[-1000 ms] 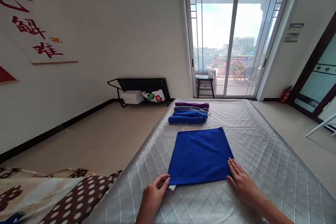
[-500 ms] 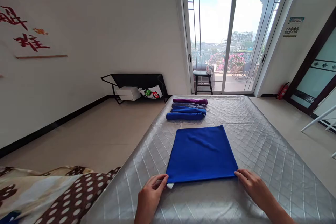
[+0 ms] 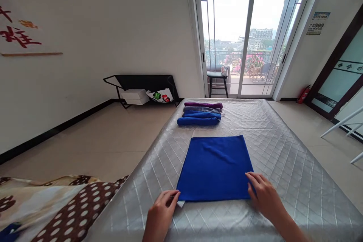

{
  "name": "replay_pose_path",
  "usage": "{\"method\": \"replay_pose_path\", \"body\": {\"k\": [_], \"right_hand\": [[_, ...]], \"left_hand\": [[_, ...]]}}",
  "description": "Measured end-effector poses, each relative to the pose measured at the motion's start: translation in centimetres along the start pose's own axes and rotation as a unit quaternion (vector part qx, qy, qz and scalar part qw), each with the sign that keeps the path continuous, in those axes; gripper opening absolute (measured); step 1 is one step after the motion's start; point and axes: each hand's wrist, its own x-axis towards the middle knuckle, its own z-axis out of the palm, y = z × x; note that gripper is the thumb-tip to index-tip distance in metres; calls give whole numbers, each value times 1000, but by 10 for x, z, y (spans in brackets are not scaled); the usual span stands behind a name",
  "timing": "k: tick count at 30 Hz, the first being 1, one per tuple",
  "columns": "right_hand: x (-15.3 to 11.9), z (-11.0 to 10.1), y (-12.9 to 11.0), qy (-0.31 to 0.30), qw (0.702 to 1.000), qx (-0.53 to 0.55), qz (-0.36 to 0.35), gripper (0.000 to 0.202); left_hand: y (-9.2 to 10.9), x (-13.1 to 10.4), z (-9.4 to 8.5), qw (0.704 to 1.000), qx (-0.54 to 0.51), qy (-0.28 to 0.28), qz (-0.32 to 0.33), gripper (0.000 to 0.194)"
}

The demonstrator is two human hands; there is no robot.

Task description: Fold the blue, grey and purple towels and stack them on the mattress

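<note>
A blue cloth, folded into a flat square, lies on the silver quilted mattress, a small white tag showing at its near left corner. My left hand pinches that corner between thumb and fingers. Over the near right corner is my right hand, its fingers on the cloth's right edge and its thumb apart from them. Farther back, several rolled cloths lie side by side: blue rolls nearest, then a grey roll and a purple roll.
A brown polka-dot blanket lies at the lower left. Against the wall is a black rack with white boxes and a printed bag. Behind the mattress stands a stool by the sliding door. White metal legs show at right.
My right hand has shifted from pinching the near right corner to slightly up the right edge, thumb and fingers now apart. My left hand stays at its corner. The view has tilted slightly down.
</note>
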Motion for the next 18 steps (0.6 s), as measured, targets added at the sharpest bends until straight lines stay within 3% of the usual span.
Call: {"method": "replay_pose_path", "body": {"k": [6, 9, 11, 13, 16, 18], "right_hand": [[5, 55, 1, -59, 996, -35, 62, 59], [-2, 67, 4, -82, 993, -31, 78, 62], [-4, 68, 4, -91, 992, -27, 81, 63], [-5, 68, 4, -94, 992, -26, 82, 63], [-5, 68, 5, -99, 992, -27, 78, 63], [-5, 70, 7, -104, 992, -29, 68, 61]], "left_hand": [[-19, -14, 5, 992, 94, 45, 68, 61], [-11, -16, 11, 981, 147, 69, 109, 53], [14, -14, 24, 974, 160, 72, 143, 47], [53, -10, 46, 970, 155, 37, 185, 42], [115, -5, 91, 945, 142, -80, 283, 40], [141, -3, 118, 917, 149, -136, 343, 47]]}}
